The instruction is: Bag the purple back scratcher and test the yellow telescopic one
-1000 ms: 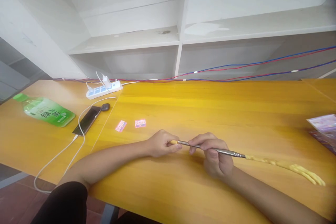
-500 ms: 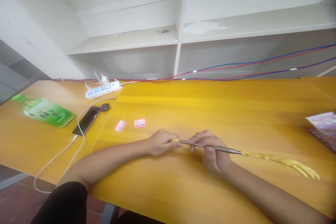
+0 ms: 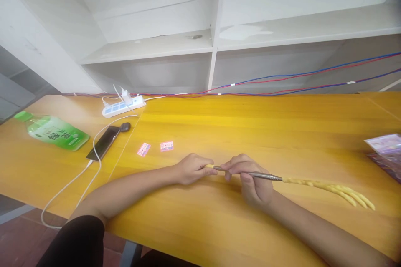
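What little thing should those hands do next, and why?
Perhaps ease the right hand gently toward the left hand. The left pinches a yellow piece at the thin end of the silver rod, the right grips farther along, and thin rod shows between.

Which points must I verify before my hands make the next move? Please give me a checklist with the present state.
1. Right hand grips the metal rod: ok.
2. Left hand pinches the small yellow piece: ok.
3. Small yellow piece joined to the metal rod: cannot tell, too little of it shows.
4. Yellow hand-shaped end apart from the plastic packet: ok.
5. Pink cards apart from the left hand: ok, they lie beyond it.
6. Green bottle capped: ok.
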`<state>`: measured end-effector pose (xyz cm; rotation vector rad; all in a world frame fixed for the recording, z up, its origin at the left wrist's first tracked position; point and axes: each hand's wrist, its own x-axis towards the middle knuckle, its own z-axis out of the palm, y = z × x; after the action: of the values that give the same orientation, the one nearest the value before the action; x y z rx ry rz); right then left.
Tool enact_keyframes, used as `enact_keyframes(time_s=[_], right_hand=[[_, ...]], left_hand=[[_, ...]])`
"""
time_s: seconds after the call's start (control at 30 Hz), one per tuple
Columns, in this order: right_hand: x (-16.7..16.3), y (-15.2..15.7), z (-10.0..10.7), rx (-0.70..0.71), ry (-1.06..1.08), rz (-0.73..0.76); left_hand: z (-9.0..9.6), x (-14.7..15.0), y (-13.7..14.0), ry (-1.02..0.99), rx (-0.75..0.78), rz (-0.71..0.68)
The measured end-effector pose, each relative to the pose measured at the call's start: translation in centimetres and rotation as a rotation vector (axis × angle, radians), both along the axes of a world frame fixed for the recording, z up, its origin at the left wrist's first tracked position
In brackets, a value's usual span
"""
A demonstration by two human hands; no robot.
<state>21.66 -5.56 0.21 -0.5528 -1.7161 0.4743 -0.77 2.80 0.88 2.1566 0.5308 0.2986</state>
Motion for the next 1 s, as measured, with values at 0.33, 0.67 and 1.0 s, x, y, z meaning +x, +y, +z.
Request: enact_keyframes(time_s=[0.33,0.67,1.0], right_hand=[[-0.5,-0.3,0.5,-0.047,-0.003,-0.025],[-1.0,-0.5,0.4,-0.093,0.019,-0.044],[-0.6,-0.3,0.9,-0.095,-0.050,-0.038]], left_hand=[[0.1,0.1,-0.2,-0.020,-0.005,0.012],[0.3,0.0,-0.2,0.000,-0.006,0.028],[-0.2,-0.1,-0.1,-0.038,0.005,0.028]])
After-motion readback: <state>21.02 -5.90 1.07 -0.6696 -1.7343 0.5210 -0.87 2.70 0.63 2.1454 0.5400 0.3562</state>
